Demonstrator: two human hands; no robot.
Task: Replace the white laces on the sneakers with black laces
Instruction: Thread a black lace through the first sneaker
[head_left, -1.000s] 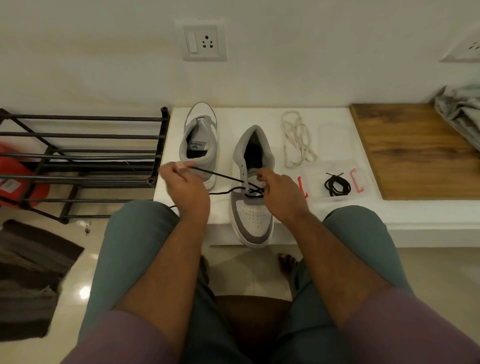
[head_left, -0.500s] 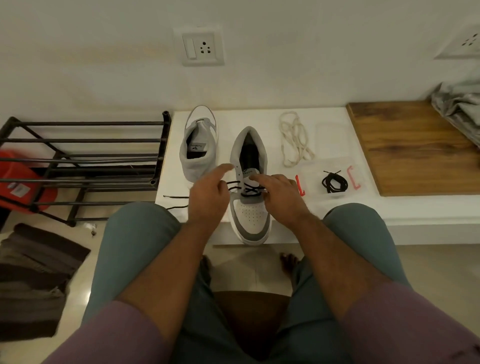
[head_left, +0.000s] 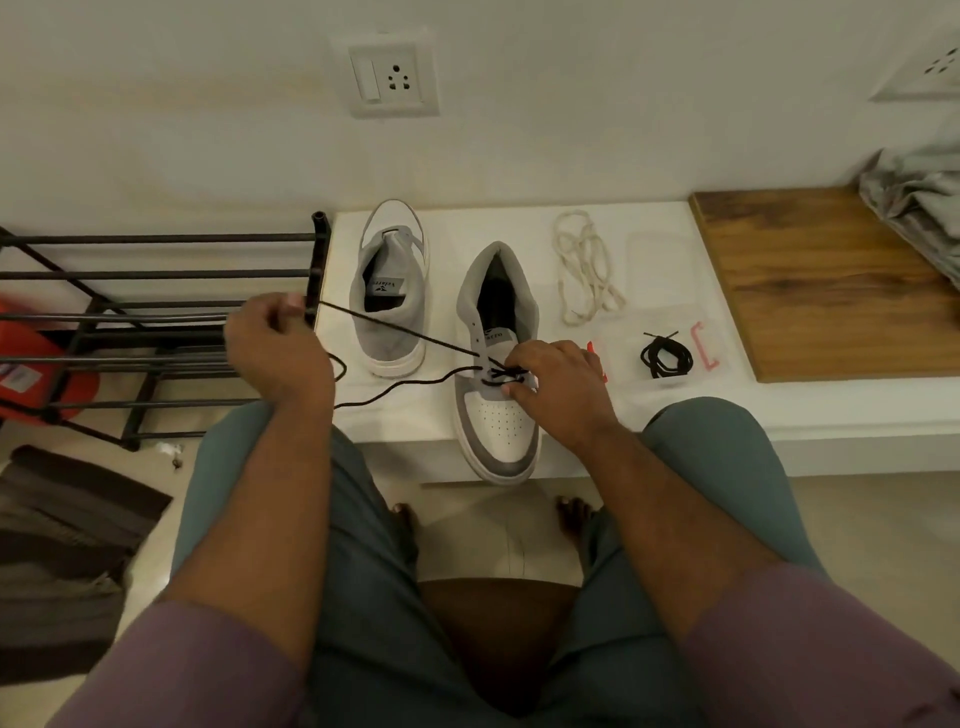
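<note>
Left hand (head_left: 278, 351) is raised left of the shoes, fingers curled, one end of the black lace (head_left: 400, 329) pinched at the fingertips. Lace is drawn taut from that pinch, down and right, to the eyelets under the right hand (head_left: 558, 382). Right hand is laid on the near sneaker (head_left: 497, 415), with fingers curled on the lace crossings at the lower eyelets. A slack run of the lace is looped on the ledge (head_left: 405, 421) between the hands.

Near sneaker's long axis runs toward and away from the person, toe at the ledge's near edge, heel toward the wall. Second sneaker (head_left: 390, 291), unlaced, is set just left of it and further back, same axis, heel to the wall.

Right of the right hand: white laces (head_left: 584, 273) bunched further back, a spare black lace (head_left: 666, 357) coiled nearer.
</note>
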